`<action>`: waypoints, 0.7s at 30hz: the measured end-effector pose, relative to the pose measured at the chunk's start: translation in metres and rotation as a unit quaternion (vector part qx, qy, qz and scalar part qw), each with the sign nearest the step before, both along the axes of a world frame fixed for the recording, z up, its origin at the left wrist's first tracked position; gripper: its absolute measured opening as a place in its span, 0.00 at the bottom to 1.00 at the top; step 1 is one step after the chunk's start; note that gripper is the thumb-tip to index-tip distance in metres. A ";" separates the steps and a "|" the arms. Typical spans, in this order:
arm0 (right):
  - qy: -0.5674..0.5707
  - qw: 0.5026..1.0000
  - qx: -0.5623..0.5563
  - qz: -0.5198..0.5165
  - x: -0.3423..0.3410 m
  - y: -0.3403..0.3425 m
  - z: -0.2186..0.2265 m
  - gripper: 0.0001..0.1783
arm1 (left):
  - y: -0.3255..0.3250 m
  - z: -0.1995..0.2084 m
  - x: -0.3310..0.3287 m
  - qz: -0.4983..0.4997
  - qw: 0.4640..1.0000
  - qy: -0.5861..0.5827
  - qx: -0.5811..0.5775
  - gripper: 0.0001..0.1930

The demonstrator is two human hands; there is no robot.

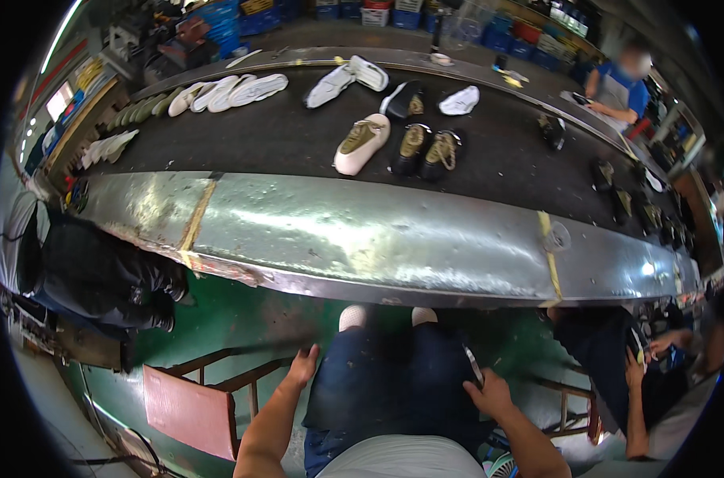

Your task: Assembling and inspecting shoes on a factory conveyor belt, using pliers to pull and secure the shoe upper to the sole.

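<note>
My left hand (301, 368) hangs beside my left thigh with the fingers curled in. A small dark bit shows at its top, but I cannot make out what it is. My right hand (491, 392) is closed around a slim silver-and-dark tool (474, 365), held upright beside my right thigh; its exact kind is unclear. Both hands are below the near metal edge (362, 239) of the bench and apart from it. On the dark belt beyond lie a cream shoe (363, 144), a black shoe with an olive lining (410, 149) and a similar black shoe (442, 154) beside it.
White soles (258, 90) and olive pieces (143, 110) lie at the belt's far left. More dark shoes (622, 205) line its right end. A reddish stool (191, 410) stands at my left. People are close on both sides, and one person (621, 84) stands across the bench.
</note>
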State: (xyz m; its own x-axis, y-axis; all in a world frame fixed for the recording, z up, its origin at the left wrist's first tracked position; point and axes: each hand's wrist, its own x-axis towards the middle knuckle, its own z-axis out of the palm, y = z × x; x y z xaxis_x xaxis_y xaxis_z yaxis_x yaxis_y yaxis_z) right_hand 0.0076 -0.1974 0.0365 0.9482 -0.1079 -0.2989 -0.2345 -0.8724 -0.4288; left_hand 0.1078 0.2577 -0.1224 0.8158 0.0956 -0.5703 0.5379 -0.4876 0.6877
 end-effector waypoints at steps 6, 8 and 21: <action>-0.015 0.995 0.063 -0.078 -0.026 -0.015 -0.057 0.27 | 0.000 0.037 -0.076 0.064 0.957 0.191 -0.211 0.51; -0.006 0.994 0.072 -0.080 -0.036 -0.016 -0.065 0.26 | 0.009 0.040 -0.086 0.056 0.975 0.150 -0.155 0.48; -0.156 0.980 0.039 -0.118 -0.105 -0.093 -0.013 0.17 | -0.009 0.137 -0.117 -0.001 0.905 -0.382 0.187 0.18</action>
